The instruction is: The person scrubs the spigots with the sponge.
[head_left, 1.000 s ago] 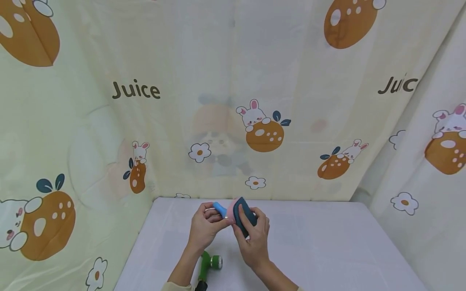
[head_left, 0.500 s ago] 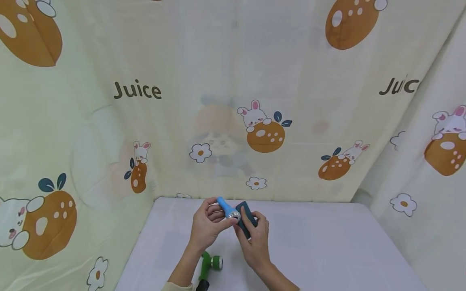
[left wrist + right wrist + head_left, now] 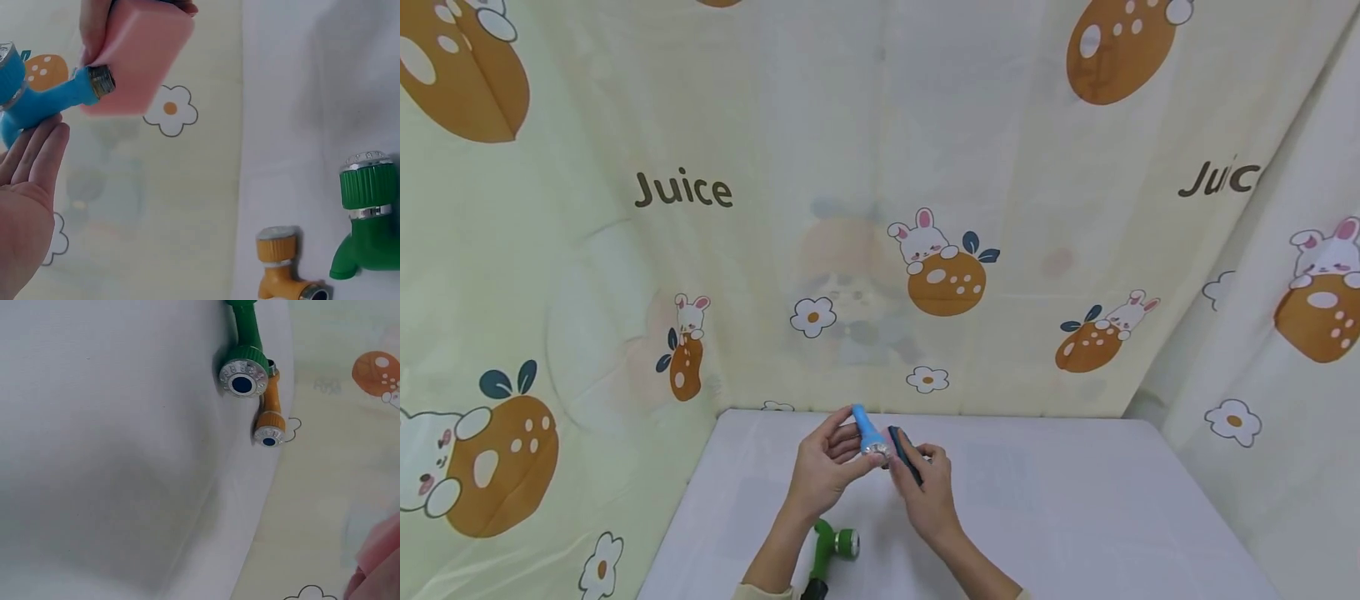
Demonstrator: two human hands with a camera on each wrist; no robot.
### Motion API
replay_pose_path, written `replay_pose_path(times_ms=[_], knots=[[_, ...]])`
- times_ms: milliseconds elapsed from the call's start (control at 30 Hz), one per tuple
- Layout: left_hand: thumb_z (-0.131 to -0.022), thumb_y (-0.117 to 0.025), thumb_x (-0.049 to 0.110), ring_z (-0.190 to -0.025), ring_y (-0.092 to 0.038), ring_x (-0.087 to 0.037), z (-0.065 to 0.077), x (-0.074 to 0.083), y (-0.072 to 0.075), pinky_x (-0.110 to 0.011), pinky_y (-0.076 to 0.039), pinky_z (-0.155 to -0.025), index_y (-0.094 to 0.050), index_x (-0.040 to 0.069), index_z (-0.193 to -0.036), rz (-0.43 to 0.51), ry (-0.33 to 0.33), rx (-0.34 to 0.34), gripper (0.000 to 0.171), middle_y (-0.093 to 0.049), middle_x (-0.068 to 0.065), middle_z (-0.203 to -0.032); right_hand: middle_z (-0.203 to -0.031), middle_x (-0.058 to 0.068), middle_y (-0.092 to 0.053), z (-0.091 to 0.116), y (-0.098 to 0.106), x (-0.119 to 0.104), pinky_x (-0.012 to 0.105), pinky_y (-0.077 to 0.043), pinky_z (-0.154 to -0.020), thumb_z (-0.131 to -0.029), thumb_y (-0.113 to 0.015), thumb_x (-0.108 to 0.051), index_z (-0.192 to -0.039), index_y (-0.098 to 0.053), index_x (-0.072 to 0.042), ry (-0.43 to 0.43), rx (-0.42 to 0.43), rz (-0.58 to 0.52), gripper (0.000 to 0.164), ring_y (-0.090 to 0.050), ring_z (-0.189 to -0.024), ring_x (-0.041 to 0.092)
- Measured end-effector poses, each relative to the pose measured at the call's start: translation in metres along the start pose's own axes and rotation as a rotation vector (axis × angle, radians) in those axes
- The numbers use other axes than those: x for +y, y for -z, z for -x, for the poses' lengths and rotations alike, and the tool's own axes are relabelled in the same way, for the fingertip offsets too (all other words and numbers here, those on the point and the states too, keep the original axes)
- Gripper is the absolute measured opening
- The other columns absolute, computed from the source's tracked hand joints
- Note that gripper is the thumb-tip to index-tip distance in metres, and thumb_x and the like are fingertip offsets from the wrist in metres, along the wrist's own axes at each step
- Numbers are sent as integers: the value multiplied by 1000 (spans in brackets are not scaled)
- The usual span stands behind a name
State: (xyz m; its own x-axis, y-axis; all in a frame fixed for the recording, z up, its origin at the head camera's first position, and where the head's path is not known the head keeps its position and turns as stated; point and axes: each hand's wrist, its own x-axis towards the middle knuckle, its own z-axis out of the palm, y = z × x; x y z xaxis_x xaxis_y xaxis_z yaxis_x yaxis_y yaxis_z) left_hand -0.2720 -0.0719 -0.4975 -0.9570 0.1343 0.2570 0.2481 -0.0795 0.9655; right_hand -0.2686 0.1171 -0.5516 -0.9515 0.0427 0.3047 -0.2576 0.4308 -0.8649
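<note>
My left hand (image 3: 822, 468) holds a small blue faucet (image 3: 867, 427) above the table, thumb at its silver knob. In the left wrist view the faucet's threaded metal end (image 3: 102, 80) points toward the sponge, and the left fingers (image 3: 41, 156) lie under its body. My right hand (image 3: 931, 493) grips a two-coloured sponge (image 3: 906, 455) by its dark teal side. Its pink face (image 3: 142, 59) is turned to the faucet. Whether the two touch I cannot tell. Only the sponge's pink edge (image 3: 379, 542) shows in the right wrist view.
A green faucet (image 3: 824, 552) lies on the white table (image 3: 1075, 500), below and between the forearms. Beside it is a smaller orange faucet (image 3: 277, 262), seen in both wrist views. A patterned curtain (image 3: 760, 250) hangs behind the table and at both sides.
The sponge has come off the faucet's body, which it partly covered a second ago, and has turned more edge-on. The blue faucet has tipped more upright, with its silver knob now showing.
</note>
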Motion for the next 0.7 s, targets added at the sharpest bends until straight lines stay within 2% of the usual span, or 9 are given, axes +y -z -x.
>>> replay_pose_path(times_ms=[100,200,267,367,533,600,700], knots=[[-85,-86,9,-118,-71,-30,0,2,1,-27,-59,-94,-45,10,-157,29,23,-18,83,-68,-19,-136,-124,16,-51,-3,3,0,29,-41,-80,-107,-58,-38,-153,-54,-21,-61,-19,-52,49,-44,-106,23],[-88,-83,11,-119,-70,-31,-1,-1,1,-25,-58,-95,-41,8,-159,21,34,-18,82,-67,-19,-138,-128,13,-49,-3,6,-4,29,-43,-80,-109,-52,-40,-157,-48,-26,-103,-9,-166,49,-45,-104,21],[-90,-83,14,-122,-69,-32,-1,-5,-1,-25,-57,-97,-39,8,-160,7,34,-15,82,-66,-19,-140,-130,10,-50,-1,6,-11,29,-45,-81,-111,-48,-37,-157,-47,-28,-79,1,-247,47,-47,-106,22],[-94,-80,23,-128,-65,-30,-1,-9,-5,-26,-55,-101,-40,13,-160,-5,42,-19,78,-61,-15,-148,-132,4,-49,5,2,-22,26,-49,-87,-112,-46,-34,-157,-46,-31,-22,-28,-337,45,-50,-112,23],[-97,-74,29,-135,-61,-30,2,-11,-12,-29,-54,-104,-50,22,-155,-19,28,-32,64,-54,-7,-154,-135,4,-46,7,-4,-31,25,-52,-91,-111,-51,-34,-157,-45,-34,15,-30,-334,47,-51,-115,22],[-96,-75,28,-133,-62,-30,3,-11,-13,-30,-55,-102,-54,24,-152,-35,11,-32,60,-57,-7,-149,-136,6,-46,6,-5,-31,24,-52,-89,-110,-51,-36,-157,-45,-32,-1,-13,-311,48,-51,-114,22],[-96,-76,30,-124,-68,-24,5,-11,-15,-27,-58,-98,-61,26,-147,-72,8,-37,53,-64,-4,-140,-135,8,-48,4,-4,-30,24,-53,-86,-110,-51,-40,-158,-45,-29,-57,-3,-306,49,-54,-111,23]])
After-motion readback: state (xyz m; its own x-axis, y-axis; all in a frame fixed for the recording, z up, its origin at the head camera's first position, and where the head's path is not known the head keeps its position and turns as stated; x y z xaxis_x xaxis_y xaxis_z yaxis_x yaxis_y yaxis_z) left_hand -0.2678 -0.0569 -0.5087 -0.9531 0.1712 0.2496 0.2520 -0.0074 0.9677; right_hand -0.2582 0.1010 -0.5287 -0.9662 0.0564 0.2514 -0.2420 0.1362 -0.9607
